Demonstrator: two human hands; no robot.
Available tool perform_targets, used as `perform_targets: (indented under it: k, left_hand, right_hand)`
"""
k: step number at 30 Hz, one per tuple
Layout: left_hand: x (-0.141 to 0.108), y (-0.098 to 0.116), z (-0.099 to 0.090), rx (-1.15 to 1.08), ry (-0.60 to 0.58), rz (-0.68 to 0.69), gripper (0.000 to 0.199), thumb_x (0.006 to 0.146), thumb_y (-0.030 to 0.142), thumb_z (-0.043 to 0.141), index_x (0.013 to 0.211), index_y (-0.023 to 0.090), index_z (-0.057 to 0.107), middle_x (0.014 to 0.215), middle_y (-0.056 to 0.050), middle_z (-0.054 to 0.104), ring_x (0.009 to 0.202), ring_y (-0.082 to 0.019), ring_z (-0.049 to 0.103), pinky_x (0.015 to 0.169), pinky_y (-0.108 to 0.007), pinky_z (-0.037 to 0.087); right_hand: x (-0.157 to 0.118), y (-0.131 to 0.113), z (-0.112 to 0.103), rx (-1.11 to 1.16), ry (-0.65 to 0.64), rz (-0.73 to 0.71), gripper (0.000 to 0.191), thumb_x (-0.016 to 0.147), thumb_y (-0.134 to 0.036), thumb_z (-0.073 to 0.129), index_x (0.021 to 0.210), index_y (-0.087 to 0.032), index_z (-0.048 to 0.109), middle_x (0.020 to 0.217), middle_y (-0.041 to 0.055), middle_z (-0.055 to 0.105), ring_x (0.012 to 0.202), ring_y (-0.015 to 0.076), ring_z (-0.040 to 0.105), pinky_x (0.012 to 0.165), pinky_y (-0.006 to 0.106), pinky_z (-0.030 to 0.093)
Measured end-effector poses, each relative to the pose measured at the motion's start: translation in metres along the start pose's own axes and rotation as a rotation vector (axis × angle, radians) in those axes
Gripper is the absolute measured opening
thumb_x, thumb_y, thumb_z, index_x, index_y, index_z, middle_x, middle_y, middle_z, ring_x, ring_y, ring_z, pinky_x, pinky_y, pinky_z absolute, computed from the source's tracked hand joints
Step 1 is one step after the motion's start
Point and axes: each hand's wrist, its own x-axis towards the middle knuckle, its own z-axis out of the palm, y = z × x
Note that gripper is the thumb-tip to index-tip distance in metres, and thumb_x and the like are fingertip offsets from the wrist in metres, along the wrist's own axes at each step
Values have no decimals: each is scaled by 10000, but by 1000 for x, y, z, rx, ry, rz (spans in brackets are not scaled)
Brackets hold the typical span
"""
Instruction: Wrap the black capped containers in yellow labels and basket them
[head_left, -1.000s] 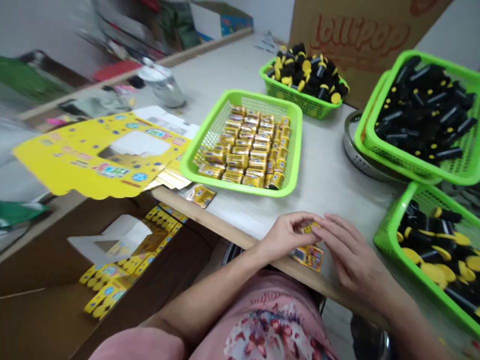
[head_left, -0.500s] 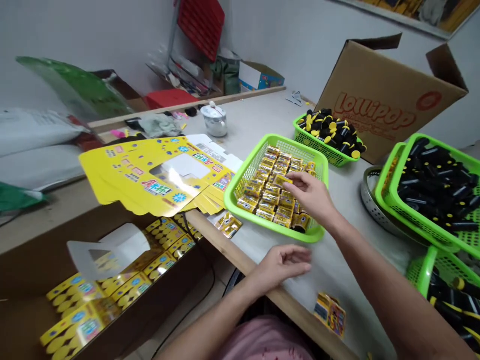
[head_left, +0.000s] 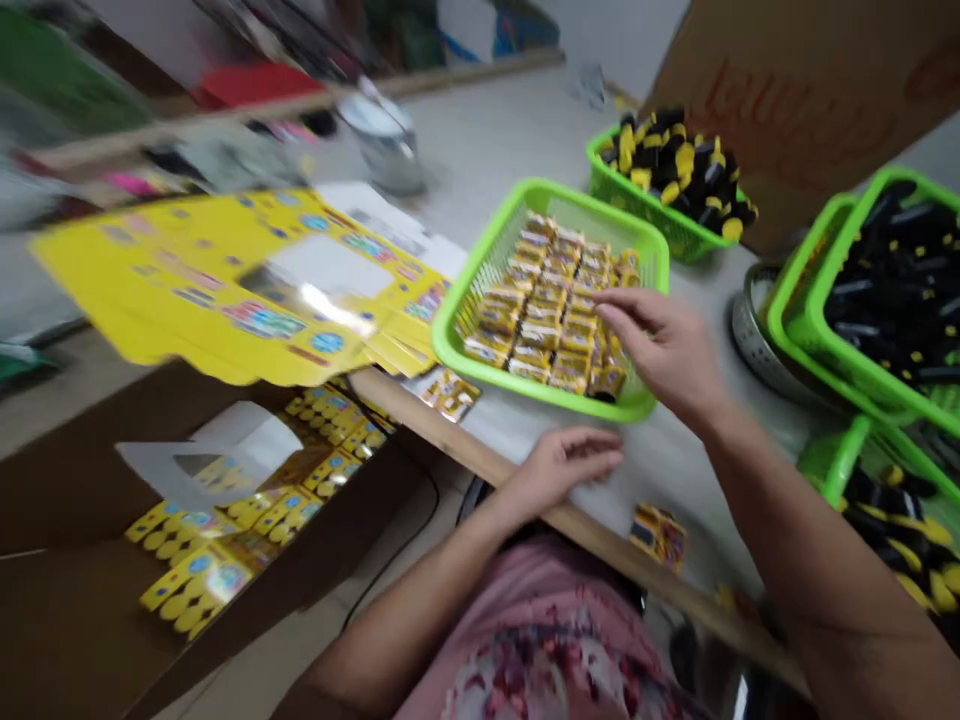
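My right hand (head_left: 660, 345) reaches over the right side of a lime-green plastic basket (head_left: 540, 190), its fingers just above rows of small gold-and-yellow packets (head_left: 547, 310). The picture is blurred, and I see nothing held in those fingers. My left hand (head_left: 570, 465) rests open near the wooden table edge (head_left: 480, 455), holding nothing. To the right of it, a small colourful printed packet (head_left: 658, 537) lies on the pale tabletop. A flat stack of yellow printed card (head_left: 225, 290) lies left of the basket.
Green baskets of black-and-yellow items (head_left: 675, 180) (head_left: 892, 290) (head_left: 892, 530) stand to the right, with a perforated steel bowl (head_left: 754, 330) beside them. A lollipop carton (head_left: 795, 110) and a glass jar (head_left: 382, 145) stand behind. Yellow printed cards fill a brown box (head_left: 217, 560) at lower left.
My hands have parted from the small packet they held together at the table edge. That packet now lies on the table, and my right hand has moved out over the basket.
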Motion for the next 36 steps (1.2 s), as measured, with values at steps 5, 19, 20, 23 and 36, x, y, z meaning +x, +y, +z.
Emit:
perform_targets:
  k: [5,19,20,23,36]
  left_hand:
    - [3,-1,-2,67,61,33,357,688,409,842,964,188,788,911,-66,784,781,-186,702,818,-332,555]
    - [9,-8,30,411,236,85,198,707,365,833,871,261,796,871,-29,794,741,-216,712,739,-355,596]
    - [9,-8,31,428,240,86,203,702,364,834,870,257,794,869,-30,794,733,-212,708,738,-354,598]
    - [8,-9,35,456,246,78,235,695,360,831,877,219,783,866,-45,792,729,-195,704,751,-340,595]
    - [-2,-11,36,511,238,123,263,740,400,806,917,208,776,851,-42,769,720,-168,684,761,-310,561]
  right_hand:
    - [-148,0,-76,-407,108,155,192,907,-337,669,756,-218,681,668,0,682,586,139,609,608,283,515]
    - [-342,38,-113,-842,148,524,144,926,-267,621,828,-206,707,822,70,706,768,219,630,725,371,524]
    - [-337,36,-112,-841,163,536,122,920,-276,634,855,-198,701,856,83,710,796,232,635,740,381,524]
    - [-321,24,-104,-811,172,582,224,927,-255,615,1122,-158,667,1098,163,687,987,296,631,838,437,517]
    - [-266,12,-34,-457,-91,138,343,927,-74,513,1209,-191,670,1278,108,686,1148,290,573,932,474,495]
